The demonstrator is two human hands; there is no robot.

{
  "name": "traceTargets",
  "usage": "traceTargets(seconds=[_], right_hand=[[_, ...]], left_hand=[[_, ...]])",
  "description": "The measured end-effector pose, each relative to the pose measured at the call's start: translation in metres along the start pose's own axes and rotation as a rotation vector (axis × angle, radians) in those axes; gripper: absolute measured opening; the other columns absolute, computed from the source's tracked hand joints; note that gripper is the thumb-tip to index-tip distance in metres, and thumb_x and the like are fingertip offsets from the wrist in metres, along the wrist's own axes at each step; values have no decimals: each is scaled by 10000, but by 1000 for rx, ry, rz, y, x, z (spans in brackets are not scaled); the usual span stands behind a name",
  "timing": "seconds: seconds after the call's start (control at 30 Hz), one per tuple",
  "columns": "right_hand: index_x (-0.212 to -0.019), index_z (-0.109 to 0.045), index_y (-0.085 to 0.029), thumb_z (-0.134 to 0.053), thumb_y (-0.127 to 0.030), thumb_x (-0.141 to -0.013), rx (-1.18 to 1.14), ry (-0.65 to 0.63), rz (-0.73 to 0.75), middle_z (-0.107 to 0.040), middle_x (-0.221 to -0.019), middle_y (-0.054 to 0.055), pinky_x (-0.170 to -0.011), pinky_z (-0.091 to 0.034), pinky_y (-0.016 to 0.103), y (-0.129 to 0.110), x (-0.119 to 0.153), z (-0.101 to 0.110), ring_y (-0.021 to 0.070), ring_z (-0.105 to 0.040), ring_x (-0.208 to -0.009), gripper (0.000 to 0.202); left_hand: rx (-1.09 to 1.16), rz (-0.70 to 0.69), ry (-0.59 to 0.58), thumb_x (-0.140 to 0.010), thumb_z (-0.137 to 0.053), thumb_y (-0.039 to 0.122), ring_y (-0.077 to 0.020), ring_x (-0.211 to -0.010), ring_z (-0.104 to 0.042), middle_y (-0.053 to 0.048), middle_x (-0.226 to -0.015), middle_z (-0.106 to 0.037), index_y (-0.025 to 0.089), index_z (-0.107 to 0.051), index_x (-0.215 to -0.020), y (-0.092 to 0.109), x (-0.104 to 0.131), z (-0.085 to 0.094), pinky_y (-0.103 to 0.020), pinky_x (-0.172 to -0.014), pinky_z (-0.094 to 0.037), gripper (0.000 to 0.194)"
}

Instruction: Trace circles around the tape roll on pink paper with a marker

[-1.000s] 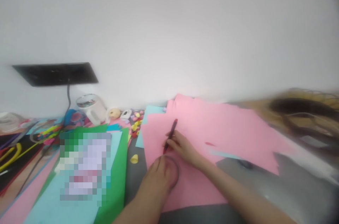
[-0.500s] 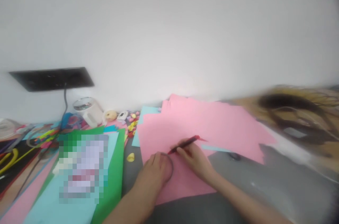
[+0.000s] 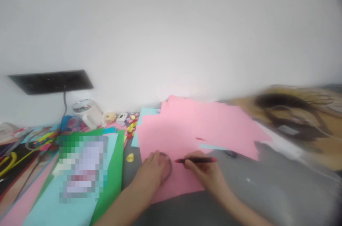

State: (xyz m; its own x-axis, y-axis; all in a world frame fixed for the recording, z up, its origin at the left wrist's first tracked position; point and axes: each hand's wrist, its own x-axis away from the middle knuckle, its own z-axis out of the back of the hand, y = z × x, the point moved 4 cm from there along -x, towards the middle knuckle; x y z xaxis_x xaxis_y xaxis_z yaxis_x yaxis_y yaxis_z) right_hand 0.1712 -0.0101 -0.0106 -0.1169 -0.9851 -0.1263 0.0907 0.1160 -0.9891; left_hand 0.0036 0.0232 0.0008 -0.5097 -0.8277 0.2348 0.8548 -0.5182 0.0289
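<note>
A pink sheet of paper [image 3: 184, 185] lies on the grey table, with a round dark-rimmed object [image 3: 169, 165] flat on its lower part. My left hand [image 3: 149, 170] covers much of that object and holds it down, fingers curled over its top; its exact kind is hidden. In my right hand [image 3: 207, 172] is a black pen with red ends [image 3: 200, 160], pinched between thumb and fingers. The pen lies nearly level, its red tip pointing left, a little apart from the rim. A small red piece [image 3: 200, 139] rests on the paper above the pen.
More pink sheets [image 3: 211, 119] lie behind. Green card [image 3: 117, 169] and light-blue paper [image 3: 53, 197] are at left, under a blurred-out item. A white mug [image 3: 89, 113], small colourful pieces [image 3: 132, 126] and a yellow piece [image 3: 130, 157] stand nearby. Dark cables [image 3: 291, 112] lie at right.
My right hand has moved down and away from the round object's edge, and the pen has turned from slanted to nearly level. My left hand stays on the round object.
</note>
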Motion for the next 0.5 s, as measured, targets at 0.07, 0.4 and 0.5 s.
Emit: traceTargets(seconds=[0.07, 0.4, 0.5], right_hand=[[-869, -667, -204, -600, -396, -797, 40, -29, -19, -709, -854, 59, -662, -563, 312, 0, 3, 0, 198, -669, -725, 215], [-996, -646, -230, -519, -236, -847, 246, -224, 217, -707, -931, 43, -728, -548, 285, -6, 8, -7, 191, -670, -833, 196], [-999, -631, -215, -502, -233, -857, 261, -263, 233, -699, -900, 45, -721, -536, 274, -6, 9, -9, 181, -661, -814, 192]], left_hand=[[21, -2, -23, -700, -580, 118, -278, -1164, -459, -141, -1336, -417, 217, -472, -1268, -1, 0, 3, -383, -937, -402, 587], [91, -107, 23, -711, -456, 27, -232, -1057, -482, -107, -1207, -487, 193, -499, -1227, -4, 9, 19, -364, -912, -406, 544], [119, -164, 23, -647, -418, -34, -220, -1049, -469, -93, -1201, -475, 213, -476, -1240, -4, 14, 24, -352, -902, -405, 645]])
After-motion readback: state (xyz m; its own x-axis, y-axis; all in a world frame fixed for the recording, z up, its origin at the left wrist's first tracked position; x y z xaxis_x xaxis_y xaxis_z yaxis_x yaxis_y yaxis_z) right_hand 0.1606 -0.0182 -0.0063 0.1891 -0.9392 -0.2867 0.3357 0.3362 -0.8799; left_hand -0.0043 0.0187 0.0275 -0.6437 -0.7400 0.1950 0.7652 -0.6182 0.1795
